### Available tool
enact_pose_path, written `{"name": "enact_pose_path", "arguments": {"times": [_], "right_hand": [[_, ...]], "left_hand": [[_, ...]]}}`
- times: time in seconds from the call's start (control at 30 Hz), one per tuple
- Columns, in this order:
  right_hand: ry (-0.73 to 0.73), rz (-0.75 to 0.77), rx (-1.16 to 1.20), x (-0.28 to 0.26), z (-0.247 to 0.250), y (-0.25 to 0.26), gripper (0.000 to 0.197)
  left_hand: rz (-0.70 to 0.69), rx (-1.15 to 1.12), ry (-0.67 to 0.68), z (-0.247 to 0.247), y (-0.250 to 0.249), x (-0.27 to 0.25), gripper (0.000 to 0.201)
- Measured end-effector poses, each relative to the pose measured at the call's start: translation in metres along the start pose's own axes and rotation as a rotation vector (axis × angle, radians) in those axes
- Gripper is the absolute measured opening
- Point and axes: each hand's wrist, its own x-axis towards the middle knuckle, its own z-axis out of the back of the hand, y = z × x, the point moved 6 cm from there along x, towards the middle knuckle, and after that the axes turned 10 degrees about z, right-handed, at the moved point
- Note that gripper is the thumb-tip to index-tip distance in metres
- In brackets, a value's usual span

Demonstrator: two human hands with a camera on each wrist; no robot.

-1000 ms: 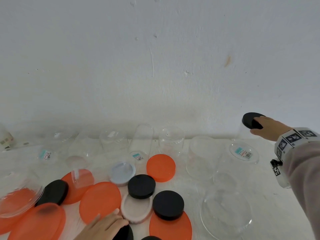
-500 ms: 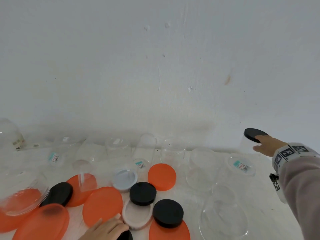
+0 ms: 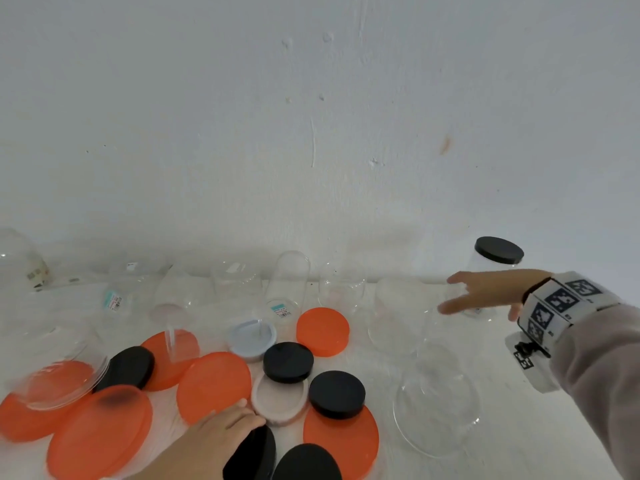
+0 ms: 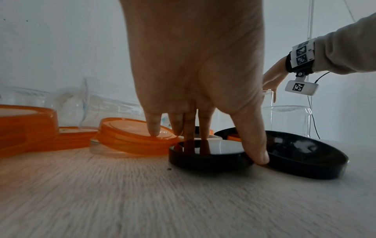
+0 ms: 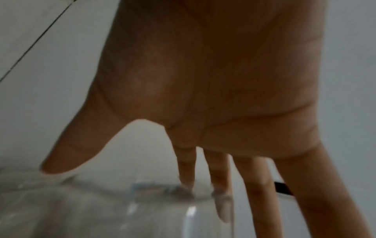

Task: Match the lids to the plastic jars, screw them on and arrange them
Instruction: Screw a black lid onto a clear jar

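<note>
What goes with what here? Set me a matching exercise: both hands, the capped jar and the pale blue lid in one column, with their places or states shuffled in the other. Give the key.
Things:
1. left hand
2. right hand
3. black-lidded jar
4. pale blue lid

Places or states:
A. stands upright by the wall
B. fingers spread over a clear jar
C. lies on the table beside a small orange lid
D. pinches a black lid at the near edge

Pairs: 1-D, 2-B, 3-A, 4-C
</note>
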Motion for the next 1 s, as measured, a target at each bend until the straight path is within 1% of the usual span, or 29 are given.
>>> {"name": "enact_pose_path", "arguments": {"times": [0.03, 0.07, 0.13, 0.23, 0.27, 0.37, 0.43, 0.5, 0.6, 0.63, 0.67, 0.73, 0.77, 0.83, 0.87, 0.9, 1.0], "right_hand": [[0.003, 0.004, 0.010, 0.000, -0.007, 0.001, 0.100], [-0.011, 0.008, 0.040, 0.000, -0.013, 0.000, 0.100], [-0.063, 0.011, 0.124, -0.001, -0.017, -0.003, 0.093], [-0.116, 0.002, 0.134, -0.014, -0.009, -0.009, 0.084], [-0.133, -0.002, 0.117, -0.021, -0.004, -0.009, 0.082], [-0.209, -0.008, 0.030, -0.048, 0.016, -0.005, 0.079], [-0.327, -0.006, -0.008, -0.069, 0.032, -0.001, 0.076], [-0.496, 0.027, 0.019, -0.092, 0.047, 0.008, 0.074], [-0.788, 0.102, 0.203, -0.128, 0.059, 0.024, 0.071], [-0.847, 0.123, 0.272, -0.137, 0.057, 0.030, 0.067], [-0.875, 0.145, 0.353, -0.145, 0.052, 0.036, 0.064], [-0.846, 0.231, 0.582, -0.154, 0.037, 0.056, 0.062], [-0.802, 0.284, 0.704, -0.156, 0.027, 0.069, 0.066], [-0.684, 0.326, 0.905, -0.154, 0.005, 0.093, 0.077], [-0.611, 0.324, 1.015, -0.149, -0.008, 0.103, 0.079], [-0.534, 0.299, 1.136, -0.144, -0.023, 0.112, 0.077], [-0.242, 0.170, 1.535, -0.127, -0.080, 0.139, 0.064]], "left_hand": [[-0.002, -0.002, -0.015, 0.000, 0.001, -0.002, 0.082], [-0.039, -0.016, -0.023, 0.002, -0.002, -0.001, 0.085], [-0.014, -0.045, 0.003, 0.012, -0.007, -0.008, 0.089], [0.010, -0.127, -0.004, 0.032, -0.014, -0.019, 0.094], [0.015, -0.172, -0.002, 0.039, -0.018, -0.023, 0.093], [-0.009, -0.276, 0.048, 0.061, -0.031, -0.036, 0.078], [0.014, -0.360, 0.032, 0.074, -0.032, -0.043, 0.074], [0.038, -0.425, -0.009, 0.082, -0.030, -0.048, 0.074], [0.063, -0.564, -0.100, 0.093, -0.026, -0.053, 0.077], [0.070, -0.637, -0.128, 0.097, -0.024, -0.055, 0.074], [0.074, -0.710, -0.158, 0.102, -0.023, -0.057, 0.070], [0.080, -0.837, -0.208, 0.115, -0.022, -0.062, 0.060], [0.088, -0.897, -0.218, 0.121, -0.021, -0.064, 0.056], [0.112, -1.008, -0.229, 0.131, -0.016, -0.067, 0.052], [0.131, -1.053, -0.240, 0.135, -0.013, -0.069, 0.052], [0.151, -1.095, -0.253, 0.140, -0.009, -0.071, 0.054], [0.185, -1.234, -0.298, 0.153, 0.003, -0.078, 0.066]]}}
